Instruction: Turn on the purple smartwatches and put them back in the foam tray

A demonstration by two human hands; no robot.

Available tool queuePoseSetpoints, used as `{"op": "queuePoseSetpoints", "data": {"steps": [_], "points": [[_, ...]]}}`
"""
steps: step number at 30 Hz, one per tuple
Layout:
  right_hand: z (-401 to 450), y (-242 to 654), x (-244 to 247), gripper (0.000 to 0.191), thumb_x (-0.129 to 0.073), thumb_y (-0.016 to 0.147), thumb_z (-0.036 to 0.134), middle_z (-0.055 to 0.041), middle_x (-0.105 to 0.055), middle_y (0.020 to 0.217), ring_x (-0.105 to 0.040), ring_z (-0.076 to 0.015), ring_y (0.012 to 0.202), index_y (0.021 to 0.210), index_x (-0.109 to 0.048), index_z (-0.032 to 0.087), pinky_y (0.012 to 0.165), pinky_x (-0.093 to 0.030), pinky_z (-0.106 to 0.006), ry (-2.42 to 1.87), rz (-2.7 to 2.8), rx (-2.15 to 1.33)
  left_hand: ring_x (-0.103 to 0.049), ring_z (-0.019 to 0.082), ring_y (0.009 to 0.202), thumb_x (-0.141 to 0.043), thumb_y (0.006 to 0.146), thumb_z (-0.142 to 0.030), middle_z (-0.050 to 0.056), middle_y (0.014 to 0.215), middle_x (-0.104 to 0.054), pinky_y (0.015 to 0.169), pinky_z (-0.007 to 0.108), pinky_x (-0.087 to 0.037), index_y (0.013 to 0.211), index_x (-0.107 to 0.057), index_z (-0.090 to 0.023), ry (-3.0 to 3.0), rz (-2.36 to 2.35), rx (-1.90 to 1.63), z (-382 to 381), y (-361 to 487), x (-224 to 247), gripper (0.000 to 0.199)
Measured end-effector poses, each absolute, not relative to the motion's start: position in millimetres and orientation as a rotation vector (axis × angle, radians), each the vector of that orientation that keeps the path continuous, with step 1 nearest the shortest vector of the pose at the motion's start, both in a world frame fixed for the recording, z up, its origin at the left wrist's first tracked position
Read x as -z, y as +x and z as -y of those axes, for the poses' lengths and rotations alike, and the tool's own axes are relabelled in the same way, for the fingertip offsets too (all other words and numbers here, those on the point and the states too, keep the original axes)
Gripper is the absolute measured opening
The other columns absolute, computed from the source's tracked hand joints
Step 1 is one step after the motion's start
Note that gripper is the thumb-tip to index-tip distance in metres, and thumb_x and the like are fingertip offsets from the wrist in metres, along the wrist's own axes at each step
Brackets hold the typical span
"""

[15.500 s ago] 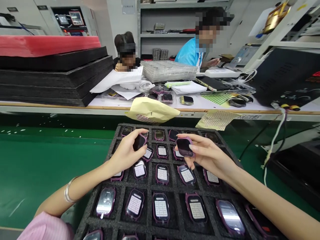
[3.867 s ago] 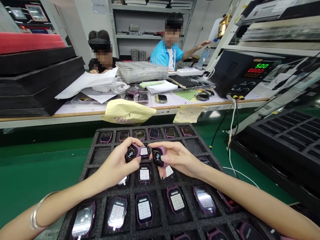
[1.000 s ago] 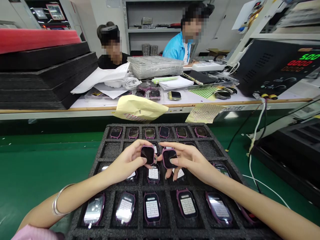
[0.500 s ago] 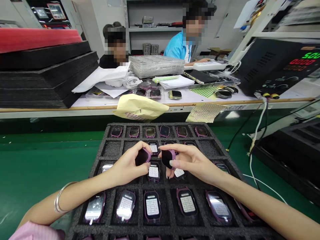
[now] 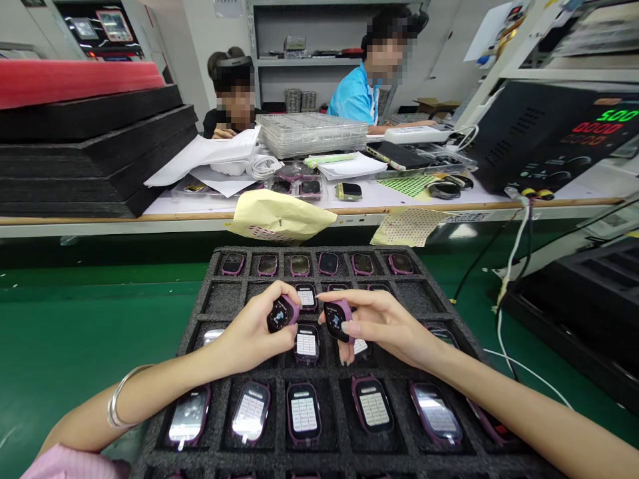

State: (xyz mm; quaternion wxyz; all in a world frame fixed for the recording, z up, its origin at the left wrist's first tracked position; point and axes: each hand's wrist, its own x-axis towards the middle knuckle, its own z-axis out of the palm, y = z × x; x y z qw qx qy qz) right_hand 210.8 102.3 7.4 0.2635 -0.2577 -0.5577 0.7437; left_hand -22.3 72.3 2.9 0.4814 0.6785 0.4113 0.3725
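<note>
My left hand (image 5: 249, 332) and my right hand (image 5: 384, 326) hover over a black foam tray (image 5: 224, 299), close together. Each pinches a smartwatch body with a pink-purple frame. The left one (image 5: 282, 314) and the right one (image 5: 337, 320) both show a small lit picture on a dark screen. Rows of similar watches (image 5: 303, 411) lie in the tray's compartments, many with a white keypad-like label on the screen. One watch (image 5: 306, 344) sits directly below my hands. My fingers hide the compartments just behind it.
A white workbench edge (image 5: 174, 226) lies beyond the tray, with a yellow paper envelope (image 5: 277, 216) hanging over it. Stacked black foam trays (image 5: 90, 153) stand at left, a power supply (image 5: 554, 133) at right. Two co-workers sit across the bench.
The screens of both held watches have gone from dark to showing a lit picture. My hands have stayed in almost the same place above the tray.
</note>
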Motion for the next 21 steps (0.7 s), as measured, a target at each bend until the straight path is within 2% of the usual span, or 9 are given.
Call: {"op": "queuePoseSetpoints", "data": {"steps": [8,13,21], "points": [[-100.2,209.6,-8.5,0.055,-0.075,0.081,0.028,-0.0094,-0.069,0.094,-0.069,-0.0179,0.06,0.131,-0.057,0.017,0.058,-0.057,-0.029,-0.685,1.462,-2.003,-0.048,0.015,0.08,-0.056,0.078,-0.01,-0.001,0.086,-0.051,0.074,0.025,-0.038,0.101,-0.049,-0.02,1.65,-1.003,-0.952,-74.0,-21.6,0.6,0.026],[-101.9,210.9,-8.0,0.054,-0.074,0.082,0.028,-0.0088,-0.069,0.092,-0.069,-0.0176,0.059,0.131,-0.057,0.016,0.057,-0.056,-0.029,-0.725,1.497,-1.992,-0.047,0.013,0.074,-0.054,0.076,-0.006,-0.002,0.081,-0.051,0.069,0.024,-0.038,0.096,-0.049,-0.02,1.676,-1.01,-0.907,-73.3,-21.7,-2.1,0.025],[-101.8,211.0,-6.4,0.054,-0.074,0.081,0.028,-0.0085,-0.069,0.09,-0.069,-0.0191,0.062,0.131,-0.056,0.016,0.059,-0.057,-0.031,-0.712,1.491,-1.983,-0.049,0.014,0.073,-0.055,0.077,-0.01,-0.001,0.081,-0.051,0.066,0.025,-0.038,0.099,-0.049,-0.02,1.674,-1.036,-0.93,-72.9,-21.5,-1.5,0.025]]}}
